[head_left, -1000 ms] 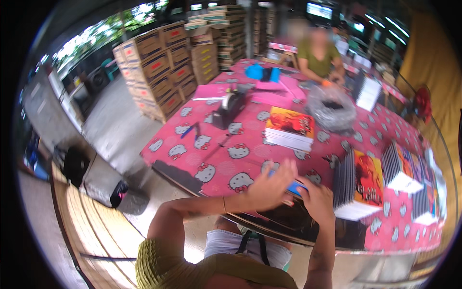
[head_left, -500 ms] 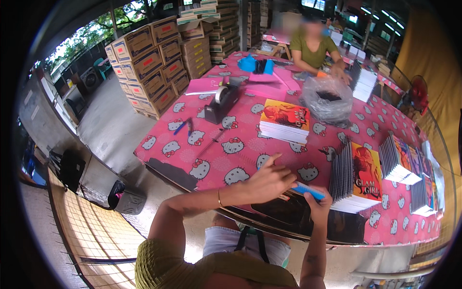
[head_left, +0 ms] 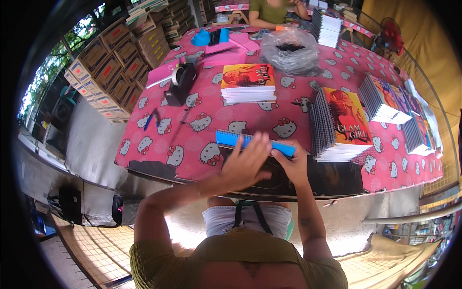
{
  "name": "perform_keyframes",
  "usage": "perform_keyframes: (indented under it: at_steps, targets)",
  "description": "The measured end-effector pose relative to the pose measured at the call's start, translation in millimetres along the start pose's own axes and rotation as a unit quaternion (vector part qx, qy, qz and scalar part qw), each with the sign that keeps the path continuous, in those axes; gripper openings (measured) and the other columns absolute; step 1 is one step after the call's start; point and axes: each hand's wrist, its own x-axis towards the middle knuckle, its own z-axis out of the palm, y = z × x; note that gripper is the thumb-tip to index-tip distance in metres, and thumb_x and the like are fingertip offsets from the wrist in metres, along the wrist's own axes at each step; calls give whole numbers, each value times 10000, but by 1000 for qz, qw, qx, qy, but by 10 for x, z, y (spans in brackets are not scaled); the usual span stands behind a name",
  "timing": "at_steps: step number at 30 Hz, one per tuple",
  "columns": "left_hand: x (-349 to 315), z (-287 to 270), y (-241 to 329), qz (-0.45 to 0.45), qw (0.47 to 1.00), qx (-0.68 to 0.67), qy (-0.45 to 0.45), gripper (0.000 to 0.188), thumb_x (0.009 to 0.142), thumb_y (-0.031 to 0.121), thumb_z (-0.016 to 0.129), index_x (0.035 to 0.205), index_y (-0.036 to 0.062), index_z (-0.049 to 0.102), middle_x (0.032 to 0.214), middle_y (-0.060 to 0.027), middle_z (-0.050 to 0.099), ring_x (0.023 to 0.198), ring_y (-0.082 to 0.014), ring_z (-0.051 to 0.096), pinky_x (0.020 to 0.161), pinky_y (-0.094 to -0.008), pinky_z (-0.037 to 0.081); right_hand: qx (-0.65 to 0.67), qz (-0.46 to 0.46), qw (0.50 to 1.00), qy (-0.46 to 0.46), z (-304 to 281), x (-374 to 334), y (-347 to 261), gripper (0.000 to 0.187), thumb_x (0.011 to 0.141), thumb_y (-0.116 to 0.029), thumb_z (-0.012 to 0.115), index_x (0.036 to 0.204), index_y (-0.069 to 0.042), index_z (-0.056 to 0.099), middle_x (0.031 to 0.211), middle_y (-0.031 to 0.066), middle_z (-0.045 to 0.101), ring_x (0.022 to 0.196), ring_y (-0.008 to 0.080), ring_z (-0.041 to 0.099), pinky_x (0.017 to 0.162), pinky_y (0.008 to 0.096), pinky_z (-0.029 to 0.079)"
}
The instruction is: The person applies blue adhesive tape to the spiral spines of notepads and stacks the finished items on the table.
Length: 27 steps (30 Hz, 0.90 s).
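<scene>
Moved: blue notebook (head_left: pixel 255 142), earlier lifted at the table's near edge, now flat on the pink tablecloth (head_left: pixel 202 103) | left hand (head_left: pixel 243 164) open, fingers spread on its cover | right hand (head_left: pixel 290 163) pinching its right end | spiral notebook stack (head_left: pixel 339 123) just beside.

Single head-worn fisheye view, looking steeply down — table (head_left: pixel 202 103) near, edges bending toward rim
</scene>
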Motion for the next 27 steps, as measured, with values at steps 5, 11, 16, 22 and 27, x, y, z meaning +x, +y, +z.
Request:
perform_keyframes:
  at_steps: [5, 11, 16, 22, 27]
  targets:
    - [389, -112, -255, -65, 993, 76, 67, 858, 926, 582, 554, 1487, -48, 393, 1563, -260, 368, 1491, -401, 297, 1185, -623, 170, 60, 38, 997, -43, -51, 44, -37, 231, 897, -64, 760, 1049, -20, 592, 868, 1, 660, 787, 46, 588, 681, 231, 476]
    - [97, 72, 4, 22, 999, 43, 11, 815, 946, 571, 521, 1489, -25, 405, 1568, -232, 380, 1481, -365, 331, 1175, -603, 201, -45, 24, 993, -111, -193, -6, -69, 223, 962, -128, 679, 1162, -30, 689, 821, 19, 672, 688, 48, 542, 609, 242, 439]
    - [-134, 330, 114, 77, 995, 50, 25, 902, 912, 622, 538, 1482, -61, 382, 1549, -282, 376, 1472, -414, 327, 1180, -611, 180, -62, -74, 992, -81, -136, 18, 97, 251, 928, -121, 700, 1165, -39, 689, 735, 73, 645, 575, 92, 515, 546, 272, 431]
    - [246, 78, -10, 33, 999, 20, 24, 858, 946, 549, 530, 1499, -81, 347, 1554, -291, 364, 1482, -428, 305, 1180, -622, 159, -113, -54, 987, -103, -133, 28, -138, 278, 893, -102, 709, 1166, -51, 690, 769, 118, 663, 558, 158, 533, 549, 298, 444]
    - [257, 0, 100, -3, 1000, 11, 21, 798, 939, 519, 560, 1486, -42, 407, 1578, -232, 367, 1483, -362, 331, 1172, -586, 209, -117, -55, 986, -107, -170, 71, -76, 223, 891, -119, 724, 1099, -40, 705, 750, 135, 647, 565, 219, 580, 551, 331, 450]
